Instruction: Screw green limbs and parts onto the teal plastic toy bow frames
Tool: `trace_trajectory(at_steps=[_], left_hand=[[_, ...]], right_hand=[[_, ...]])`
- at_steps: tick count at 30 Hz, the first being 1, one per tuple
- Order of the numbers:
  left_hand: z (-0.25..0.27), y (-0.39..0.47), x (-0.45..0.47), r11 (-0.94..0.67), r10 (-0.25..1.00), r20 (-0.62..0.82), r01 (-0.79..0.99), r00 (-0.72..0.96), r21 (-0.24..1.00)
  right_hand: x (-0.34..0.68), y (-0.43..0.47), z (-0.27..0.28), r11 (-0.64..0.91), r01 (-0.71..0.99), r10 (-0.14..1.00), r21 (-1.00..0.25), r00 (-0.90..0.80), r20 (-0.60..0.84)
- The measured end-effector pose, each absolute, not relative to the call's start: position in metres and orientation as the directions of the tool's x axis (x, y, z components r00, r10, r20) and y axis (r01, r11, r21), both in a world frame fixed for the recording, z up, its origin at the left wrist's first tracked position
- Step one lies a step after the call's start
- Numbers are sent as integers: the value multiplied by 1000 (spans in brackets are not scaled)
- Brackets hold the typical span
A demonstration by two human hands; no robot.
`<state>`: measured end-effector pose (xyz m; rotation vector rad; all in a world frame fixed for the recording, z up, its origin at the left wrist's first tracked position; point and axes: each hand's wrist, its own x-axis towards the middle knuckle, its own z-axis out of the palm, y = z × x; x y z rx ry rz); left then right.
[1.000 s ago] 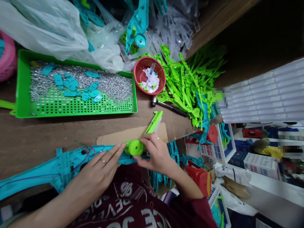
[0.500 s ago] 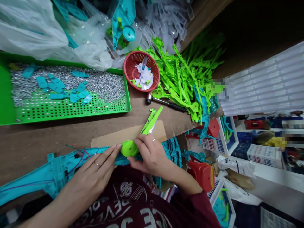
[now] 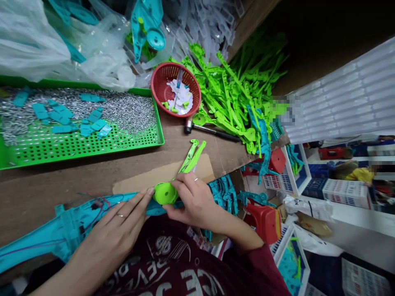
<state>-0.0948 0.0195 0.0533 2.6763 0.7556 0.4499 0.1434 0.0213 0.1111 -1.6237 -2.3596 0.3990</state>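
Fingers (image 3: 145, 196) of left hand (image 3: 119, 230) flat on blue toy body (image 3: 61, 230), tips touching green wheel piece (image 3: 165, 193) at its end, near worktop (image 3: 77, 176) edge. Right hand (image 3: 193, 201) pinching that piece, now pressed closer than a moment ago. Looks nearly joined.

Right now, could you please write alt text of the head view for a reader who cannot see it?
Two hands work at a brown table: the right hand grips a green part with a round end, and the left hand rests on a long teal part, fingertips at the round end. Behind lie a green tray of metal pins, a red basket and a green pile.
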Motion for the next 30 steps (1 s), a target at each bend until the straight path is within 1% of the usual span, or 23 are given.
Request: trace_trajectory(at_steps=[6, 12, 16, 18, 21, 23, 25, 27, 28, 29, 30], left_hand=[[53, 19, -96, -802, 558, 214, 456, 802, 384], [54, 18, -93, -801, 564, 230, 456, 794, 388], [56, 18, -90, -804, 573, 248, 476, 781, 357], [58, 20, -89, -808, 576, 265, 488, 774, 331], [62, 27, -87, -844, 535, 323, 480, 781, 239], [64, 32, -82, -858, 514, 328, 472, 793, 205], [64, 35, -75, -856, 514, 321, 456, 796, 242], [62, 34, -69, -849, 519, 318, 434, 794, 302], [60, 32, -67, -845, 521, 325, 425, 789, 325], [57, 29, -66, -840, 527, 327, 422, 784, 342], [54, 26, -66, -835, 533, 321, 424, 783, 352]], right_hand=[[144, 22, 110, 335, 865, 931, -374, -365, -8], [141, 26, 110, 363, 855, 904, -371, -420, -81], [142, 29, 112, 347, 852, 894, -391, -427, -137], [144, 31, 112, 342, 844, 892, -413, -430, -141], [146, 33, 108, 327, 820, 886, -470, -439, -149], [146, 32, 105, 318, 805, 884, -501, -443, -152], [149, 30, 104, 315, 787, 883, -530, -448, -140], [157, 30, 104, 309, 737, 883, -601, -457, -107], [164, 32, 104, 281, 711, 902, -645, -426, -76], [173, 36, 103, 220, 692, 940, -688, -338, -39], [183, 41, 102, 121, 670, 981, -732, -191, -13]])
